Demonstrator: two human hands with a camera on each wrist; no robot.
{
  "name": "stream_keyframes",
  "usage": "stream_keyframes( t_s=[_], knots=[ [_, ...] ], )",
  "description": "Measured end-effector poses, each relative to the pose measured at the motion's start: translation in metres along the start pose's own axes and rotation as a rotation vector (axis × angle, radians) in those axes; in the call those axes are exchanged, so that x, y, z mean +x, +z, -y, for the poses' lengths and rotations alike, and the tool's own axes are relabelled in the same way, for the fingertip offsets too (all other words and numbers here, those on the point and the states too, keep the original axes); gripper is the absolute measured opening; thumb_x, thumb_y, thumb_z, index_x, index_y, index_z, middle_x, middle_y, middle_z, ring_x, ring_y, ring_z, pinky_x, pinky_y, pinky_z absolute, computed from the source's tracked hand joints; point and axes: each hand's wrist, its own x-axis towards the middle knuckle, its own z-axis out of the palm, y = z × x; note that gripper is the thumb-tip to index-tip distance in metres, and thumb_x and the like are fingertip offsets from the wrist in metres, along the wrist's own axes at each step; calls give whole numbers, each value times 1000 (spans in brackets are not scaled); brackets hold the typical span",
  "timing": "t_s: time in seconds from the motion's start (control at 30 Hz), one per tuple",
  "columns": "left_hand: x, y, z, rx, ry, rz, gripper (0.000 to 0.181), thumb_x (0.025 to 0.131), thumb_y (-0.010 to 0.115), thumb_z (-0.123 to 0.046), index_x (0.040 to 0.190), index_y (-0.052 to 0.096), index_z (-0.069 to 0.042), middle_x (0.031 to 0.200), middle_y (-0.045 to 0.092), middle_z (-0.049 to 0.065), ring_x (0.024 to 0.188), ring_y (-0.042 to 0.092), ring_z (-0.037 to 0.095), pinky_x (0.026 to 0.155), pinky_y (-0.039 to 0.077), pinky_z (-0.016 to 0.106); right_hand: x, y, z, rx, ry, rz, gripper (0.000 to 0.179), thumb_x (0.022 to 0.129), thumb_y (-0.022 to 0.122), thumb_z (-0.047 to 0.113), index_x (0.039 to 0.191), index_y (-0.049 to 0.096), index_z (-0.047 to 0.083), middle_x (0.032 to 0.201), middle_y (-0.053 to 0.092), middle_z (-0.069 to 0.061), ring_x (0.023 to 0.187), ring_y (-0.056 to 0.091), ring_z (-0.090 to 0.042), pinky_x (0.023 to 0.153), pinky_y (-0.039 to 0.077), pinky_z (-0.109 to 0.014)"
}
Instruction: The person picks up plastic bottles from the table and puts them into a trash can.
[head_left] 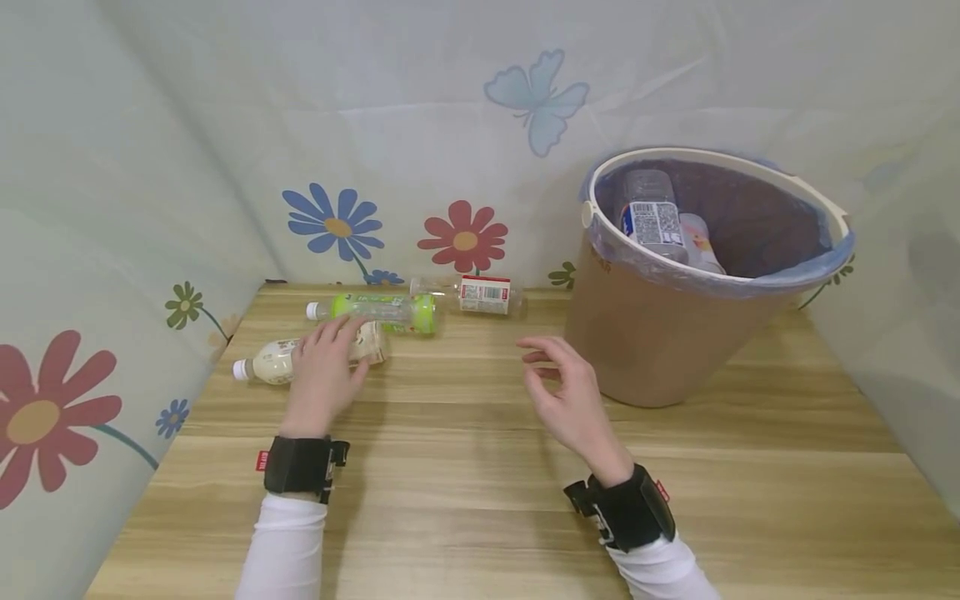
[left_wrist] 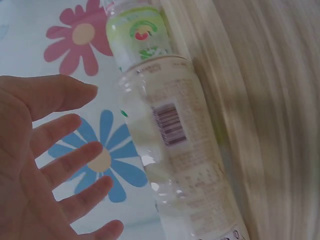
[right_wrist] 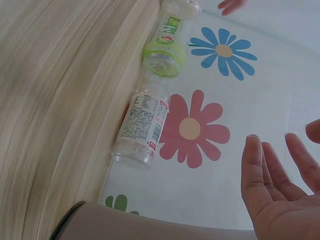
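Head view: cream bottle [head_left: 277, 363] lies roughly left-to-right beneath the left hand [head_left: 324, 367], right hand [head_left: 567, 392] well apart; both hands loose, gripping nothing.

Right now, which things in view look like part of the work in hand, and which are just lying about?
Likely part of the work:
cream-labelled bottle, nearest the left hand
green-labelled bottle
red-and-white-labelled bottle
lined bin, with a clear labelled container inside

Probably just surroundings:
flowered backdrop
wooden table
black wristbands
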Motion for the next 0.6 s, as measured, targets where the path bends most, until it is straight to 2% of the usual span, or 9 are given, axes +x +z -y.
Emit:
stream_keyframes(
  t_s=[0.33, 0.47, 0.6],
  knots=[
    [-7, 0, 29, -44, -130, 16, 67, 77, 68, -9, 139, 42, -6, 144, 37, 23, 130, 26, 50, 100, 8, 75, 0, 0, 2, -9, -10, 12, 33, 87, 54, -3, 115, 63, 11, 115, 61, -5, 98, 61, -25, 81, 55, -38],
    [-9, -1, 38, -52, -157, 31, 74, 74, 69, -7, 141, 39, -8, 145, 35, 24, 130, 24, 52, 98, 7, 77, 0, 0, 3, -17, -8, 9, 33, 86, 55, -3, 114, 63, 10, 114, 61, -3, 97, 61, -25, 80, 55, -36],
    [-10, 0, 41, -41, -173, 56, 77, 75, 68, -9, 144, 36, -10, 145, 33, 26, 129, 22, 55, 97, 7, 78, 0, 0, 2, -18, -13, 8, 32, 85, 55, -3, 114, 63, 9, 114, 61, -4, 97, 62, -25, 80, 55, -35]
  ],
)
